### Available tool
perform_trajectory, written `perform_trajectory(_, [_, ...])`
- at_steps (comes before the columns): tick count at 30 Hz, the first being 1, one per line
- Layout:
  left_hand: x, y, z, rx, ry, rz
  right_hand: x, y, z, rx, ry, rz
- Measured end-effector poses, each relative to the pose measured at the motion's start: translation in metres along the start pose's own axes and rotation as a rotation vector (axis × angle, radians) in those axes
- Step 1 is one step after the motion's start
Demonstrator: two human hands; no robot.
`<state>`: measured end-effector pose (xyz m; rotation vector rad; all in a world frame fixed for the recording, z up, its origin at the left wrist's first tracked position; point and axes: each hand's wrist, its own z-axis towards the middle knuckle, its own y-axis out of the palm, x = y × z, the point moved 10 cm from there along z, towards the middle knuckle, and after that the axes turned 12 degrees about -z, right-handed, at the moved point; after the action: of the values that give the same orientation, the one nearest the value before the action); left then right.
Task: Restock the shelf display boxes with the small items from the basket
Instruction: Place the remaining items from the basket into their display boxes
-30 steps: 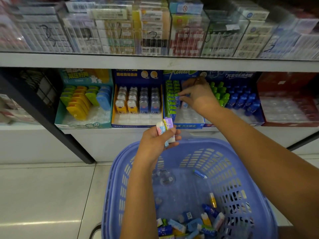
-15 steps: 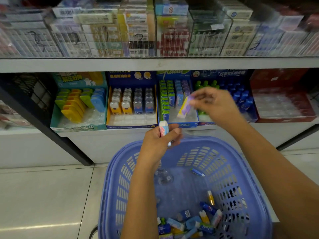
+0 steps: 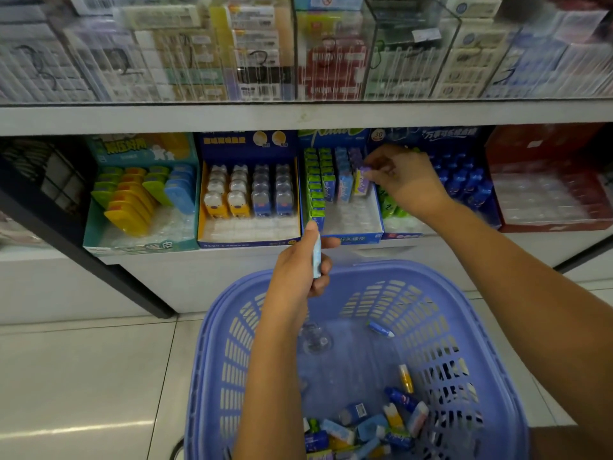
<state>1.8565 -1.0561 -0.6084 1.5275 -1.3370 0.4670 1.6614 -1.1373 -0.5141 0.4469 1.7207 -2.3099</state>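
A blue plastic basket [image 3: 212, 343] stands on the floor below the shelf, with several small packs [image 3: 365, 426] heaped at its near end. My left hand [image 3: 298, 270] is above the basket's far rim and grips a small pale blue pack [image 3: 316, 257] upright. My right hand [image 3: 403, 177] reaches into the blue display box [image 3: 351, 237] on the lower shelf and pinches a purple pack [image 3: 361, 182] at the front of its rightmost row. Green and blue packs fill the rows to the left.
Left of that box stand a display box of bear-shaped items [image 3: 248, 194] and a teal box of yellow, green and blue cases [image 3: 142, 194]. Blue bottles [image 3: 464, 184] and a red box [image 3: 547, 180] sit to the right. A glass cabinet [image 3: 298, 48] is above.
My right hand took the purple pack from near my left hand and carried it up into the display box's right row. My left hand now holds a single pack, turned edge-on.
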Motion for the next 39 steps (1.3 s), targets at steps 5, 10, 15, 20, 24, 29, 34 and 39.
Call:
perform_trajectory(5, [-0.005, 0.005, 0.006, -0.032, -0.038, -0.16, 0.002, 0.008, 0.001, -0.038, -0.005, -0.076])
perform_trajectory(10, [-0.005, 0.011, 0.007, -0.056, -0.035, -0.18, -0.01, 0.014, -0.002, -0.014, -0.119, -0.351])
perform_trajectory(15, [-0.003, 0.022, -0.001, -0.127, 0.016, -0.103, -0.02, 0.008, -0.017, -0.004, -0.134, -0.382])
perform_trajectory(20, [0.012, 0.025, -0.008, -0.093, 0.14, -0.134, -0.027, -0.012, -0.081, 0.113, 0.018, 0.128])
perform_trajectory(24, [0.023, 0.026, -0.016, -0.12, 0.24, -0.096, -0.031, 0.005, -0.118, -0.043, 0.189, 0.585])
perform_trajectory(29, [0.019, 0.022, -0.013, -0.068, 0.21, -0.114, -0.075, 0.001, -0.126, -0.122, -0.085, 0.468])
perform_trajectory(34, [0.011, 0.023, -0.01, -0.057, 0.156, -0.274, -0.086, -0.016, -0.133, 0.065, -0.255, 0.218])
perform_trajectory(39, [0.021, 0.028, -0.008, 0.01, 0.314, -0.026, -0.068, -0.043, -0.106, 0.258, -0.209, 0.123])
